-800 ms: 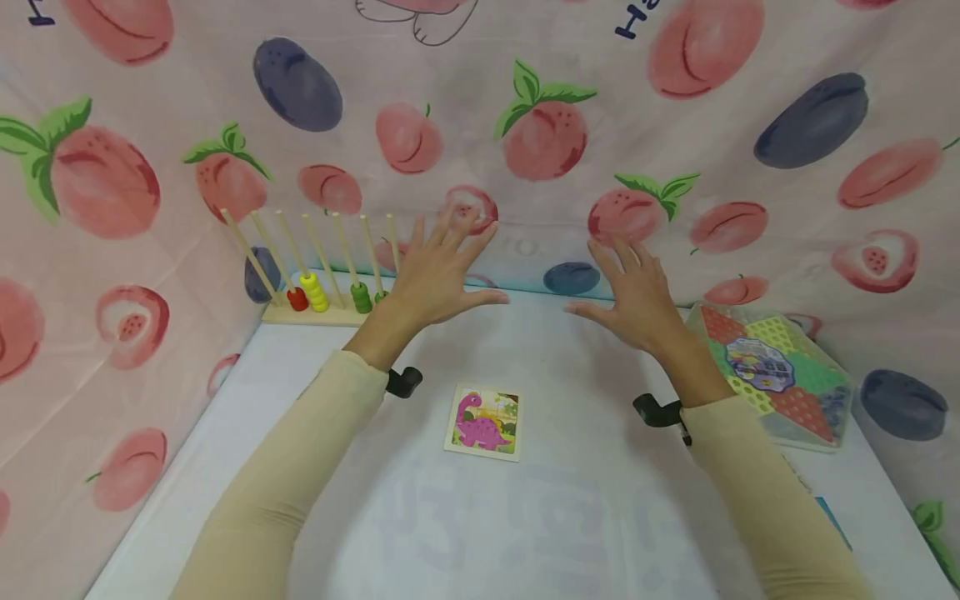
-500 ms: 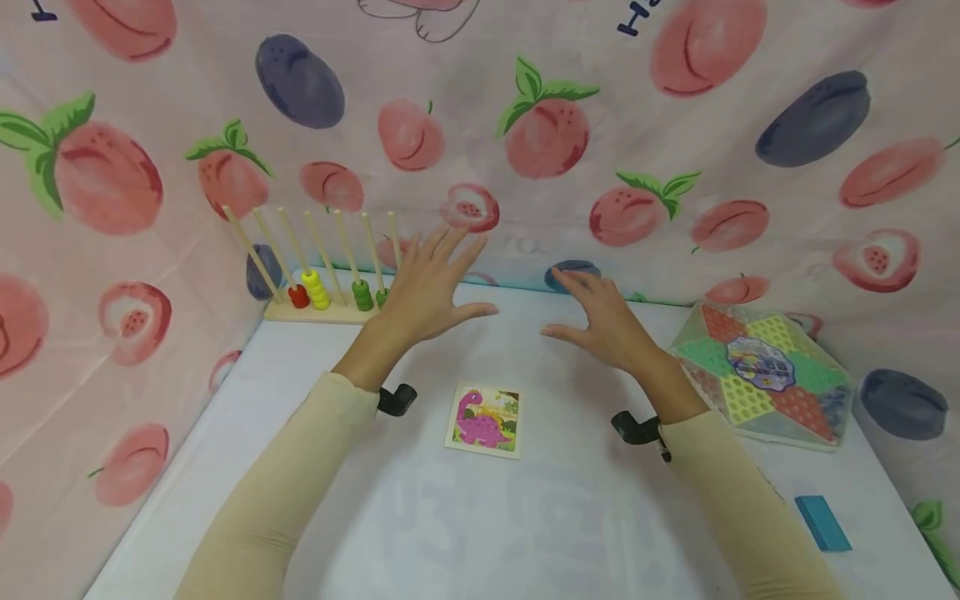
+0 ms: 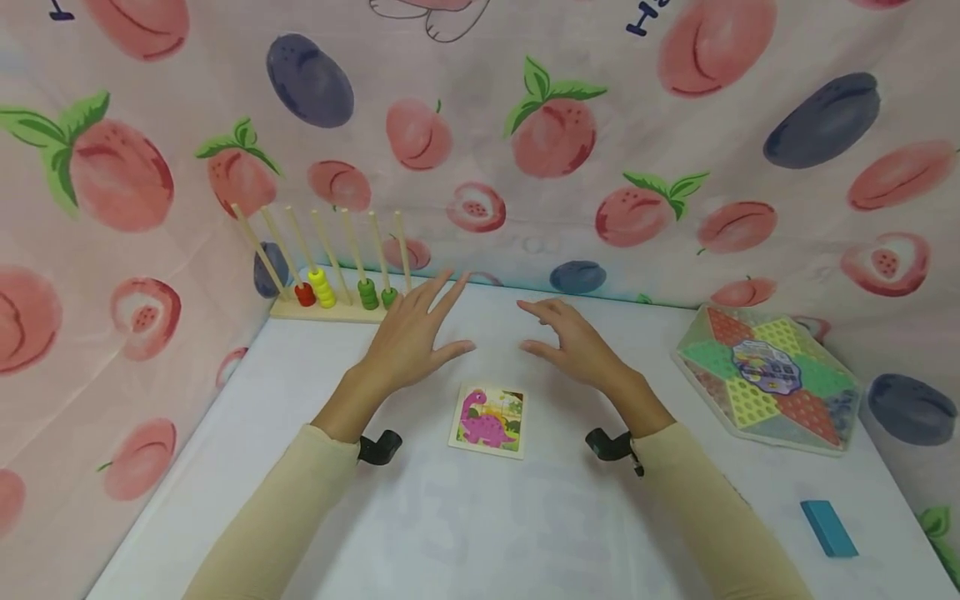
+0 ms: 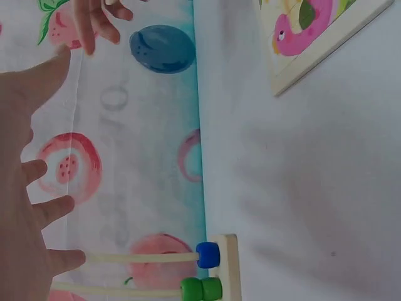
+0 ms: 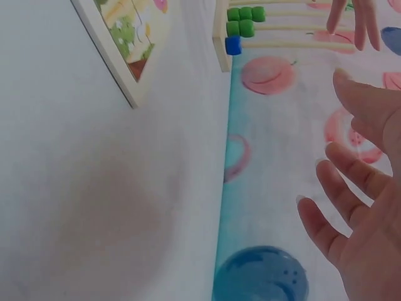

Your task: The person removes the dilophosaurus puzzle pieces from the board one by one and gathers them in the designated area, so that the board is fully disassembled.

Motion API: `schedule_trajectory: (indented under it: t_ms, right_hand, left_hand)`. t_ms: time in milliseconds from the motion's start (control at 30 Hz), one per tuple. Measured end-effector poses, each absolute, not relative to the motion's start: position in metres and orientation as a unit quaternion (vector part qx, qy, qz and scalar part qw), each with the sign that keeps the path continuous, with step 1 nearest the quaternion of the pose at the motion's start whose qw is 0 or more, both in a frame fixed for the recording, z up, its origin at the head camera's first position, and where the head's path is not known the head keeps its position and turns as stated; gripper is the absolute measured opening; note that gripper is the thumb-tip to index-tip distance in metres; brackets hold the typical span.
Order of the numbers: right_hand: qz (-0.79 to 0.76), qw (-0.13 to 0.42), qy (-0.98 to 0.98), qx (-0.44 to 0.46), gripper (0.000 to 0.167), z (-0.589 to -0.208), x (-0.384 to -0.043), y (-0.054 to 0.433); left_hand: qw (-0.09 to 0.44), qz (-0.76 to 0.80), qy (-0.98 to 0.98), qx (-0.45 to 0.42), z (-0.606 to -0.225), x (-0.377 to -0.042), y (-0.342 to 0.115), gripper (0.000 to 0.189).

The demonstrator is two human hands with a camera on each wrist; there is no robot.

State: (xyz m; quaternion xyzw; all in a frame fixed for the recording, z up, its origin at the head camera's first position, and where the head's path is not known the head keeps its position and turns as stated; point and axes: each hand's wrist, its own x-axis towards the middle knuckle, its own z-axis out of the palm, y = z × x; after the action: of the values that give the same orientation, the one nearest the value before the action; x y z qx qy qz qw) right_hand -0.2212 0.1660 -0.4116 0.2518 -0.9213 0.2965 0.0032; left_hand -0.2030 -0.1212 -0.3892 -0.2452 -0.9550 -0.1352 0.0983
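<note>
A small square puzzle (image 3: 487, 422) with a pink dinosaur lies on the white table, a little in front of both hands. My left hand (image 3: 408, 337) hovers with fingers spread and holds nothing; it is nearest the puzzle and the bead rack. Across from it, my right hand (image 3: 573, 342) is also raised, fingers extended and thumb apart, touching nothing. In the left wrist view a corner of the puzzle (image 4: 319, 47) shows at the upper right. The right wrist view catches the opposite edge of the puzzle (image 5: 128, 63) at the top.
A wooden rack (image 3: 322, 311) with upright pegs and red, yellow and green beads stands at the back left; blue beads (image 4: 208, 255) show in the wrist views. At the right lie a hexagonal patterned box (image 3: 765, 379) and a blue block (image 3: 828, 528). A fruit-print cloth (image 3: 480, 142) hangs behind.
Both hands have drawn back and lower toward the puzzle, and the right hand has moved left, closer to the other. The blue block, earlier mostly behind the right sleeve, shows fully.
</note>
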Motion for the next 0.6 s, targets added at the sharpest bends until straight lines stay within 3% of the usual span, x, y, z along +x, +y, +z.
schedule_trajectory:
  t_ms: [267,600]
  right_hand:
    - [0.321,-0.046,-0.906,0.274,0.059,-0.429,-0.22,0.149]
    - [0.337,-0.117,-0.891,0.28,0.045,-0.45,-0.218,0.139]
  left_hand:
    - [0.01,-0.154,-0.96,-0.235,-0.403,-0.17,-0.131,0.085]
    - [-0.056,-0.193,-0.951,-0.235,-0.447,-0.145,-0.137,0.076]
